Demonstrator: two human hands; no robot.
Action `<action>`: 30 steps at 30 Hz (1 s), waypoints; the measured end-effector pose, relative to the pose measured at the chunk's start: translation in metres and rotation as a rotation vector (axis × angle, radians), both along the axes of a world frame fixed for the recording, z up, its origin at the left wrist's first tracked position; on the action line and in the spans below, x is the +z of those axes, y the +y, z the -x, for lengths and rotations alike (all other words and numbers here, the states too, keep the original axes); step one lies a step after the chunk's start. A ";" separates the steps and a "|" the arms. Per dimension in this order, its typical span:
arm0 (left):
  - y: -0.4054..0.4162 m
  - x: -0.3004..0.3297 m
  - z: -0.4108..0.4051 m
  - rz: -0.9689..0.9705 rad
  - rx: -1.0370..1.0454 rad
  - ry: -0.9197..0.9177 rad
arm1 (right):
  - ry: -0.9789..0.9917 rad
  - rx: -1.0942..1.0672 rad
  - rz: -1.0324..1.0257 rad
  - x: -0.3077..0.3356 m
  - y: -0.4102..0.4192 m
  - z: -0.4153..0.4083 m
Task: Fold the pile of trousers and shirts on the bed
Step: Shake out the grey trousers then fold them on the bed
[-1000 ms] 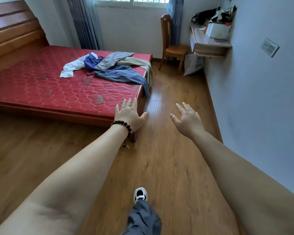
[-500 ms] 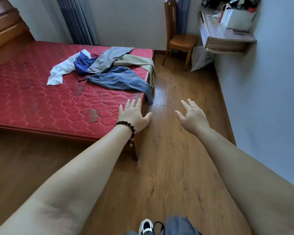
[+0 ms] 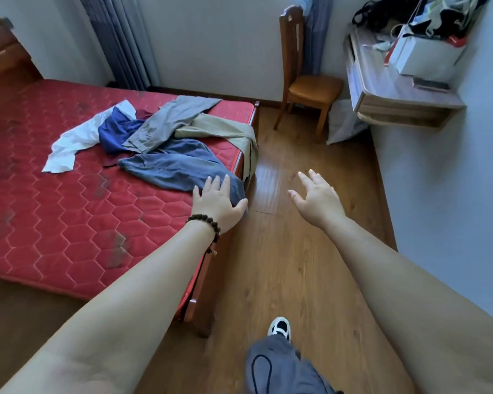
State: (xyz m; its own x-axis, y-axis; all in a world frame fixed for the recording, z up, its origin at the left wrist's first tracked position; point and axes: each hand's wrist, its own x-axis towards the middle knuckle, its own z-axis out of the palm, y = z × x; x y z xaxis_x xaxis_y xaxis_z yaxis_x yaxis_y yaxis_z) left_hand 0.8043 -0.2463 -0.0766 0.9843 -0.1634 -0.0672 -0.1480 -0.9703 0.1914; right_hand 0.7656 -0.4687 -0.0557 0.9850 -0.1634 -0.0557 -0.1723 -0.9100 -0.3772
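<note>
A wooden chair (image 3: 308, 83) stands against the far wall beside a wall-mounted shelf (image 3: 393, 95) carrying a white box (image 3: 427, 56); grey curtains (image 3: 120, 41) hang behind.

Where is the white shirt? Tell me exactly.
In the head view the white shirt lies on the red mattress, at the pile's left end, beside the dark blue garment.

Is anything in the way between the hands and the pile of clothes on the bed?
Nothing visible is. The left hand, fingers straight, is already in front of the blue garment at the pile's near edge. The right hand hangs open over bare floor.
</note>
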 end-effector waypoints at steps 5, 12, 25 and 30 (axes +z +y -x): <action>-0.043 0.023 -0.115 0.018 0.068 -0.008 | 0.009 0.049 0.024 0.019 -0.053 -0.122; -0.070 0.020 -0.233 0.023 0.157 0.046 | 0.045 0.132 0.046 0.010 -0.075 -0.254; -0.070 -0.022 -0.529 0.064 0.376 0.025 | 0.026 0.316 0.063 -0.035 -0.080 -0.602; -0.045 -0.007 -0.630 0.090 0.496 0.015 | 0.038 0.449 0.070 -0.019 -0.044 -0.731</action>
State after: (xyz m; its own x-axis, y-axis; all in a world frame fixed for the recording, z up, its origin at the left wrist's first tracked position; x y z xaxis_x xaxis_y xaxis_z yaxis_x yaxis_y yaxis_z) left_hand 1.4340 -0.2911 -0.0833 0.9437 0.3184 -0.0892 0.3306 -0.9025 0.2761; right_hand 1.4967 -0.5129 -0.0746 0.9566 0.2747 -0.0972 0.2327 -0.9209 -0.3127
